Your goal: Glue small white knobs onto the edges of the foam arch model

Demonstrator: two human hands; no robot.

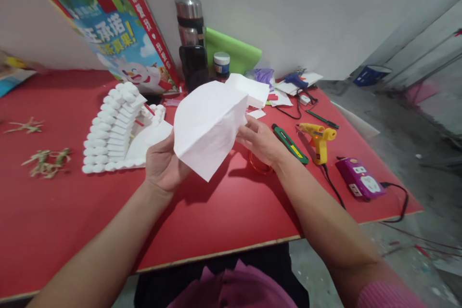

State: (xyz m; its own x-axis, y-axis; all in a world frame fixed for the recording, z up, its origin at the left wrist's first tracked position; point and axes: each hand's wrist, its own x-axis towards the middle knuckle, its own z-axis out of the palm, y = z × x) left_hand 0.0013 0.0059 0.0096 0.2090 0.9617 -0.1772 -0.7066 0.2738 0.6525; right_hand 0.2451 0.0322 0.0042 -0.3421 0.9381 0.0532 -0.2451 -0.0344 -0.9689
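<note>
A folded sheet of white paper (205, 122) with a curved upper edge and a crease across it is held up above the red table. My left hand (164, 163) grips its left edge, the fingers hidden behind the paper. At its right side my right hand (260, 140) pinches the edge, thumb and fingers closed. To the left, partly behind my left hand, stands a white curved model (115, 130) built of rounded pieces and small flat strips. An orange-red ring (260, 167) lies on the table below my right hand.
To the right lie a green cutter knife (289, 143), a yellow glue gun (317, 139) and a purple power socket box (361, 179) with cords. Behind are a flask (189, 14), a white-lidded jar (221, 63) and a printed box (119, 24). Dry plant-like pieces (46, 162) lie left.
</note>
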